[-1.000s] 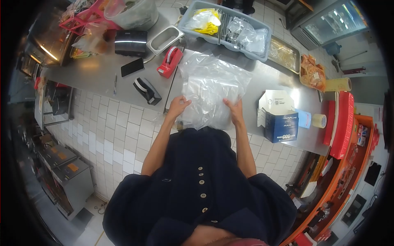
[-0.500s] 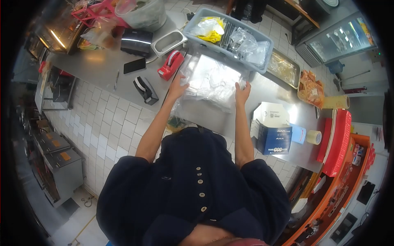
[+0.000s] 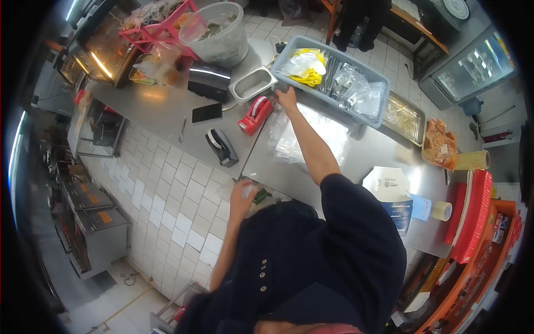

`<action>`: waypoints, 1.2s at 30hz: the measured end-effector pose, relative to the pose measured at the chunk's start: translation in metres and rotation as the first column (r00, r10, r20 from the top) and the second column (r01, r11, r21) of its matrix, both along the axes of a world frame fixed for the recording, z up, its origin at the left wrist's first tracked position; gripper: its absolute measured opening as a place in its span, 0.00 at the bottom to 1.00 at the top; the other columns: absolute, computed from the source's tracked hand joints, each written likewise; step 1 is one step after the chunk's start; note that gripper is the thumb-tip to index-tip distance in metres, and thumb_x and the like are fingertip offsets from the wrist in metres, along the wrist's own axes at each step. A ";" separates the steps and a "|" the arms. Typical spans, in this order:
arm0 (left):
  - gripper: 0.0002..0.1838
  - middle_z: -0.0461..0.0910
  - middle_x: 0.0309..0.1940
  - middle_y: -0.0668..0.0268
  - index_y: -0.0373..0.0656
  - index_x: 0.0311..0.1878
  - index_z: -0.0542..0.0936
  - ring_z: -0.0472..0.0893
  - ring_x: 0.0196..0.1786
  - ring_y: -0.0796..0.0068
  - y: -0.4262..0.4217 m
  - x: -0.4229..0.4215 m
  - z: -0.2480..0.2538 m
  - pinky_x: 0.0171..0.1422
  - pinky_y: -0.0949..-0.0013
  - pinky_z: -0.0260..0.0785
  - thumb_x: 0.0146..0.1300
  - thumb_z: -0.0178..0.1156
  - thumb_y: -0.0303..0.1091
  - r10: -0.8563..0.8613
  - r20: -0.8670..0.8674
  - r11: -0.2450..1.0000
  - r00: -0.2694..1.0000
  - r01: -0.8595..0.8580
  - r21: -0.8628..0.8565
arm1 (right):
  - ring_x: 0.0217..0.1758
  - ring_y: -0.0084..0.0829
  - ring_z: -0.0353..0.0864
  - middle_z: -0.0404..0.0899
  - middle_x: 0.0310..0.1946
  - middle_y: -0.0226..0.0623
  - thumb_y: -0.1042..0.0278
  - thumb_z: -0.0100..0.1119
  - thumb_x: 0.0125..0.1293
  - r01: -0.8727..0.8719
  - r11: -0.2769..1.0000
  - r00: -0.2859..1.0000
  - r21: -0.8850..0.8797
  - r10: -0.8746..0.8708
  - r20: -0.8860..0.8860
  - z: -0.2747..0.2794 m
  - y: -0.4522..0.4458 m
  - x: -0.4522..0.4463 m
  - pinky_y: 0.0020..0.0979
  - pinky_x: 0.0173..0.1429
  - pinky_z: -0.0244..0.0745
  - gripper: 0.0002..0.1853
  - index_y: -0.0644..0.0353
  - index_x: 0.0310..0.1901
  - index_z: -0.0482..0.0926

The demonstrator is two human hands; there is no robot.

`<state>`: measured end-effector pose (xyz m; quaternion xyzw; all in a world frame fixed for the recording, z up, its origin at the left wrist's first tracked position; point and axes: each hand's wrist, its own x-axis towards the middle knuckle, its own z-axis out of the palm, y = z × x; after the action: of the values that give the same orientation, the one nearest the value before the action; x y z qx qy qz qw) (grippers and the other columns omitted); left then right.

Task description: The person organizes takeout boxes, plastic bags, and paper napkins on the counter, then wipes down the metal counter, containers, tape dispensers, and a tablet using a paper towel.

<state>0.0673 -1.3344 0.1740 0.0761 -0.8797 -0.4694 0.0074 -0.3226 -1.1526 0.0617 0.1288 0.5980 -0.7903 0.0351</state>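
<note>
My left hand is low at the table's front edge, its fingers curled around what looks like crumpled clear plastic; blur hides the detail. My right hand reaches across to the left corner of the grey-blue tub. Its fingers are bent around something small and greyish that I cannot make out. Under my right forearm lies a flat stack of clear plastic bags. Close to the right hand stand a red tape dispenser and a steel container.
A black tape dispenser, a phone and a pen lie on the left of the steel table. On the right are a blue-and-white box, a tape roll and a steel tray. A person stands beyond.
Both hands have left the plastic bags. My right hand has moved up and left to the tub's corner; my left hand has dropped to the table's front edge. The view has shifted.
</note>
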 end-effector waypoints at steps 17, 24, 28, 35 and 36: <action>0.20 0.67 0.18 0.75 0.34 0.53 0.76 0.66 0.20 0.87 -0.123 0.116 0.010 0.23 0.77 0.58 0.78 0.51 0.45 0.488 0.511 0.739 0.707 -0.647 0.190 | 0.26 0.34 0.79 0.82 0.32 0.36 0.66 0.70 0.59 0.314 0.877 0.913 0.364 -0.174 -0.369 0.023 -0.039 0.086 0.33 0.33 0.77 0.12 0.61 0.39 0.78; 0.17 0.67 0.20 0.73 0.43 0.48 0.74 0.64 0.19 0.85 -0.115 0.050 0.042 0.20 0.76 0.54 0.81 0.45 0.48 0.192 0.468 0.715 0.863 -0.449 0.535 | 0.37 0.40 0.87 0.86 0.40 0.46 0.72 0.65 0.55 -0.730 0.257 0.192 0.633 0.966 -0.172 0.079 -0.162 0.299 0.39 0.42 0.82 0.09 0.66 0.38 0.85; 0.17 0.67 0.20 0.71 0.43 0.47 0.73 0.63 0.17 0.83 -0.095 0.039 0.101 0.18 0.77 0.52 0.81 0.45 0.47 0.124 0.540 0.667 0.833 -0.473 0.575 | 0.49 0.54 0.84 0.84 0.49 0.51 0.70 0.62 0.56 -0.612 -0.208 0.129 0.763 0.925 0.356 0.011 -0.204 0.351 0.45 0.55 0.78 0.18 0.60 0.50 0.85; 0.21 0.67 0.24 0.66 0.40 0.63 0.68 0.62 0.16 0.82 -0.119 0.042 0.187 0.14 0.79 0.50 0.81 0.44 0.47 -0.154 0.430 0.558 0.890 -0.281 0.781 | 0.60 0.58 0.78 0.81 0.55 0.53 0.69 0.57 0.69 -0.806 0.207 0.277 0.555 0.960 0.045 0.125 -0.104 0.351 0.47 0.66 0.71 0.26 0.50 0.69 0.72; 0.22 0.68 0.24 0.65 0.40 0.65 0.66 0.62 0.16 0.82 -0.116 0.038 0.194 0.14 0.80 0.50 0.81 0.43 0.47 -0.216 0.391 0.542 0.895 -0.223 0.810 | 0.58 0.55 0.80 0.83 0.53 0.53 0.66 0.59 0.70 -0.791 0.305 0.347 0.530 0.937 -0.020 0.150 -0.081 0.356 0.45 0.64 0.73 0.23 0.52 0.66 0.76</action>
<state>0.1051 -1.4507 0.3677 0.1776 -0.5224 -0.8014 -0.2309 0.0332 -1.2332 0.2116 -0.3480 0.7235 -0.4948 0.3325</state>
